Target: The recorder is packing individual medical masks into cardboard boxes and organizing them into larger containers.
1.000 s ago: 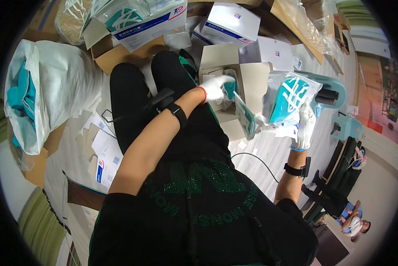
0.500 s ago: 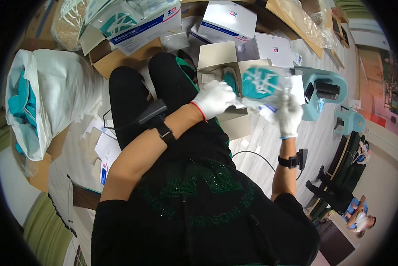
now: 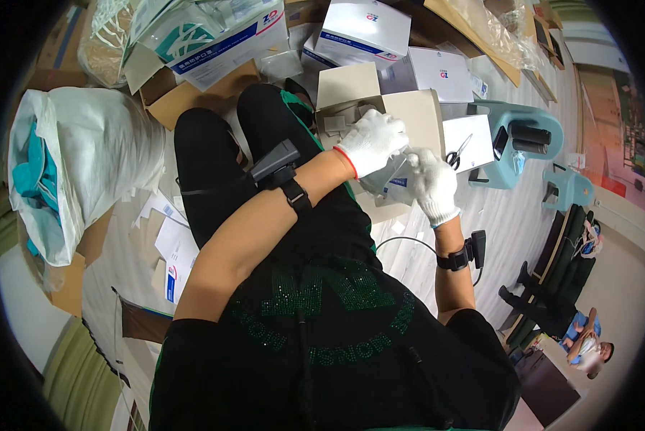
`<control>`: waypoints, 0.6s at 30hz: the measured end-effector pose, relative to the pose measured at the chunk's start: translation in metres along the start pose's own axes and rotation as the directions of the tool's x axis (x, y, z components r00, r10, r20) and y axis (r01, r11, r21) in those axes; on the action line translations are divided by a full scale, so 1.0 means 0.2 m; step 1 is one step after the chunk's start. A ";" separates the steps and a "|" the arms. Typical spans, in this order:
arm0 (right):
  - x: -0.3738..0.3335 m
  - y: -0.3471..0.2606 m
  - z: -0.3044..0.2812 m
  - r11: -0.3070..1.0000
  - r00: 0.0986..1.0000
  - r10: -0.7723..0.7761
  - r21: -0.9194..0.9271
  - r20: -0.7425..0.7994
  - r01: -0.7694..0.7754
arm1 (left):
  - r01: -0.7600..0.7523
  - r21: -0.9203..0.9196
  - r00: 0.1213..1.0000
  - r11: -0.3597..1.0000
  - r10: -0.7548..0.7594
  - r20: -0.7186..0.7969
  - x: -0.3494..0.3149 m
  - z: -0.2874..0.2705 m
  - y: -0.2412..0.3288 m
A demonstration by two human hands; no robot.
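My left hand (image 3: 380,142), in a white knitted glove with a red cuff, is closed with fingertips pinching the top of a clear plastic bag (image 3: 395,179). My right hand (image 3: 435,185), gloved alike, pinches the bag's other side just to the right. A small blue printed patch shows through the film; the rest of the bag's contents is hidden or unclear. Both hands are over an open carton (image 3: 416,115) with its flaps up, in front of my knees. Scissors with black handles (image 3: 453,159) lie on a white box (image 3: 473,136) right of my right hand.
A white sack (image 3: 92,144) with teal masks (image 3: 35,172) stands at left. At the top, a carton (image 3: 222,47) holds bagged masks, beside closed white boxes (image 3: 365,32). A pale blue stool (image 3: 505,169) stands at right. Another person (image 3: 584,345) sits further right.
My right hand has moved left and down, close to my left hand, which has shifted right. The bagged teal mask held up before no longer shows; both hands now pinch a clear bag.
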State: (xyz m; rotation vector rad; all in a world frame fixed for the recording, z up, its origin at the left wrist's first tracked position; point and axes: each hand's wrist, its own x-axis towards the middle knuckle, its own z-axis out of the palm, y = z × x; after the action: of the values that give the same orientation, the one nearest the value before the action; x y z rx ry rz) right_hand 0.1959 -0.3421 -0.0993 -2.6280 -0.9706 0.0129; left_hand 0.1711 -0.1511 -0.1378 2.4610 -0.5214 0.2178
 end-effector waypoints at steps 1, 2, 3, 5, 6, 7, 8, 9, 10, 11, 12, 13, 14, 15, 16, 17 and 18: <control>-0.01 0.00 -0.01 1.000 1.000 0.001 0.001 0.001 -0.001 | -0.049 0.033 0.994 0.998 0.052 -0.099 0.00 0.05 -0.02; -0.01 -0.01 -0.03 0.998 0.996 0.038 0.053 0.076 -0.042 | -0.049 0.032 0.994 0.998 0.052 -0.097 0.00 0.05 -0.02; -0.02 -0.01 -0.03 0.991 0.986 0.070 0.102 0.152 -0.086 | -0.068 -0.012 0.994 0.998 0.067 -0.088 0.01 0.05 -0.01; -0.01 0.01 0.01 0.984 0.989 0.074 0.150 0.130 -0.093 | -0.088 -0.057 0.993 0.995 0.083 -0.080 0.00 0.06 -0.01; -0.01 0.02 0.05 0.976 0.991 0.078 0.194 0.107 -0.097 | -0.066 -0.064 0.990 0.996 0.058 -0.126 -0.02 0.06 -0.01; -0.02 0.04 0.08 0.992 0.984 0.116 0.031 0.135 -0.121 | -0.044 -0.071 0.985 0.997 0.031 -0.172 -0.03 0.06 -0.02; -0.03 0.07 0.11 0.992 0.984 0.119 0.035 0.135 -0.125 | -0.045 -0.070 0.985 0.997 0.032 -0.167 -0.03 0.02 -0.03; -0.04 0.10 0.12 0.981 0.976 0.191 -0.036 0.100 -0.189 | 0.099 -0.148 0.949 0.984 -0.138 -0.283 -0.01 -0.09 -0.03; -0.05 0.12 0.14 0.964 0.966 0.252 -0.099 0.060 -0.245 | 0.233 -0.234 0.871 0.944 -0.310 -0.382 -0.03 -0.17 -0.05; -0.06 0.16 0.16 0.967 0.968 0.244 -0.095 0.056 -0.238 | 0.283 -0.254 0.822 0.925 -0.370 -0.433 -0.06 -0.23 -0.12; -0.09 0.22 0.20 0.961 0.960 0.274 0.068 -0.056 -0.270 | 0.335 -0.275 0.764 0.901 -0.431 -0.481 -0.10 -0.27 -0.20; -0.11 0.26 0.25 0.932 0.934 0.318 0.233 -0.160 -0.277 | 0.364 -0.290 0.741 0.885 -0.463 -0.487 -0.15 -0.30 -0.26; -0.13 0.25 0.28 0.932 0.936 0.316 0.237 -0.159 -0.274 | 0.390 -0.309 0.719 0.867 -0.497 -0.486 -0.21 -0.33 -0.30; -0.15 0.25 0.30 0.963 0.945 0.215 0.216 -0.246 -0.163 | 0.420 -0.319 0.702 0.850 -0.527 -0.480 -0.25 -0.34 -0.32; -0.16 0.25 0.33 0.981 0.937 0.112 0.185 -0.332 -0.051 | 0.420 -0.317 0.701 0.850 -0.526 -0.482 -0.28 -0.33 -0.33; -0.19 0.25 0.34 0.982 0.986 0.131 -0.150 0.098 -0.115 | 0.431 -0.304 0.718 0.850 -0.527 -0.454 -0.32 -0.33 -0.33; -0.20 0.27 0.39 0.955 0.943 0.244 -0.224 0.229 -0.193 | 0.437 -0.296 0.733 0.850 -0.526 -0.430 -0.35 -0.31 -0.32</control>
State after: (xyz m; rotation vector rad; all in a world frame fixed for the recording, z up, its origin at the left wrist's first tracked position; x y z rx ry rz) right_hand 0.1892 -0.3810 -0.1948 -2.9625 -0.7831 0.3314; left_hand 0.1325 -0.0437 -0.1407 2.1518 0.3226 0.5441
